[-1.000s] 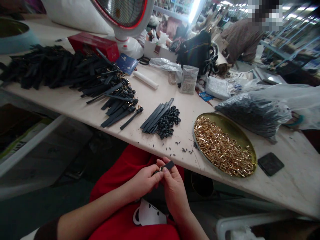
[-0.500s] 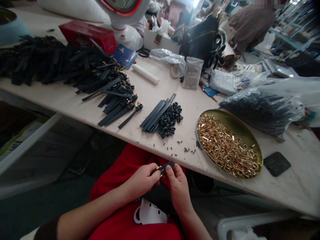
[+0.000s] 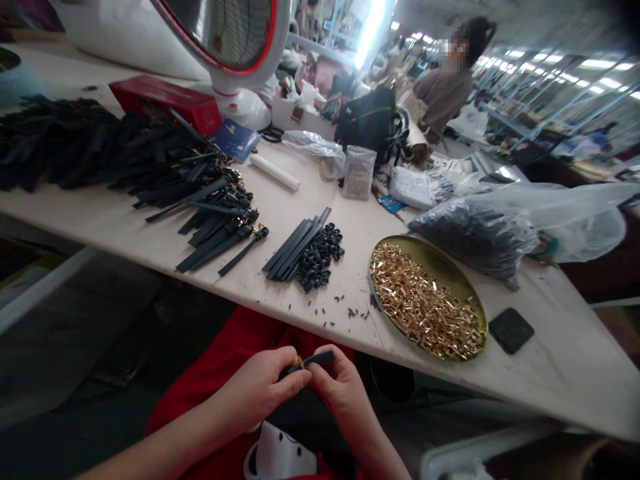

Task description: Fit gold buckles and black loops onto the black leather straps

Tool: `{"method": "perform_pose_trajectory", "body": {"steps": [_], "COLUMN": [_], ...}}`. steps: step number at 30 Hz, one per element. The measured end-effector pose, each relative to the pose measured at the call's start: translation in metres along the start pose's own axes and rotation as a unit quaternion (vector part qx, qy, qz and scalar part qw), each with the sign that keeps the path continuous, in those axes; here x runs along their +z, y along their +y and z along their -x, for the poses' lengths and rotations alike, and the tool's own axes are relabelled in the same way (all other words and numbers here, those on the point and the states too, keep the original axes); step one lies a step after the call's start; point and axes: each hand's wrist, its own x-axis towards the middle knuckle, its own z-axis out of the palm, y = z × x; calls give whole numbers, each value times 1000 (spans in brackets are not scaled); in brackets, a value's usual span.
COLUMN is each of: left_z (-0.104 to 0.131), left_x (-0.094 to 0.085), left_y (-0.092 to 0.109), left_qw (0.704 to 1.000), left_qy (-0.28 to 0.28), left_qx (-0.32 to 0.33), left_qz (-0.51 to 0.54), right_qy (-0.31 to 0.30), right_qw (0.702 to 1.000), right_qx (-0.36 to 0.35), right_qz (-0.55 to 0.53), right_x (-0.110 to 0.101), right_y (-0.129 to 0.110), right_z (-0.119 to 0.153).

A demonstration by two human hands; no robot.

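Over my lap, below the table edge, both hands hold a short black strap (image 3: 321, 359) with a small gold-coloured buckle (image 3: 301, 362) on it. My left hand (image 3: 270, 381) is closed on the buckle end, thumb and fingers pinching. The fingers of my right hand (image 3: 340, 381) are closed around the strap's other part, close to my left fingertips. Part of the strap is hidden by the fingers. On the table ahead lie flat black strips (image 3: 295, 248) beside a heap of small black loops (image 3: 320, 259). A round dish (image 3: 445, 250) of gold-coloured buckles (image 3: 425, 303) stands to the right.
A long pile of black straps with gold fittings (image 3: 115, 143) covers the table's left. Behind are a red box (image 3: 165, 103), a fan (image 3: 235, 80) and a white roll (image 3: 275, 172). Rightward lie a filled plastic bag (image 3: 475, 233) and a black square pad (image 3: 511, 330). A person (image 3: 445, 93) stands farther back.
The camera view has tilted up and shifted right, so the table things appear farther left and lower. Both hands still hold the strap, which now looks slightly bent between them.
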Motion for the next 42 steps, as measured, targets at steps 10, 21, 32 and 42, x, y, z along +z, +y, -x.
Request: {"method": "perform_pose_trajectory", "body": {"steps": [10, 21, 32, 42], "left_z": [-19, -75, -74, -44], "left_x": [-1, -14, -31, -10], "left_y": [-7, -15, 12, 19], "left_qw": [998, 979, 988, 984], "left_qy": [20, 51, 128, 156], "left_qx": [39, -57, 25, 77], "left_qz": [52, 192, 86, 38], "right_qy": [-138, 183, 109, -52], "right_qw": [974, 887, 925, 998], "right_qx": [-45, -204, -147, -11], "right_qz": [171, 372, 333, -17], "right_x": [-23, -62, -54, -25], "right_y": [-30, -83, -79, -51], "right_z": [-18, -197, -161, -53]}}
